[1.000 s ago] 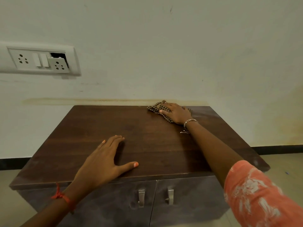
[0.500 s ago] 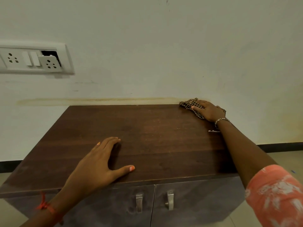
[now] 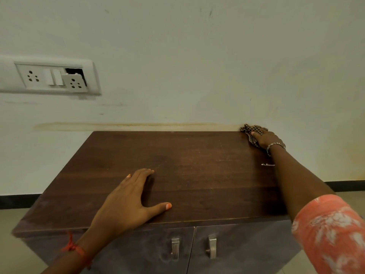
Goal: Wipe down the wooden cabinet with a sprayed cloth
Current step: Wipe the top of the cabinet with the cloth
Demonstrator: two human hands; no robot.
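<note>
A low wooden cabinet (image 3: pixel 197 167) with a dark brown top stands against a pale wall. My right hand (image 3: pixel 266 139) presses a small checked cloth (image 3: pixel 249 130) flat at the top's far right corner, by the wall; part of the cloth is hidden under the fingers. My left hand (image 3: pixel 126 202) lies flat on the top near the front edge, fingers spread, holding nothing.
Two metal door handles (image 3: pixel 175 248) sit on the cabinet's grey front. A white socket and switch panel (image 3: pixel 53 77) with one loose socket is on the wall at left. A black skirting runs along the floor on both sides.
My right hand has slid the cloth to the right along the back edge, from mid-top to the far right corner. My left hand has stayed put.
</note>
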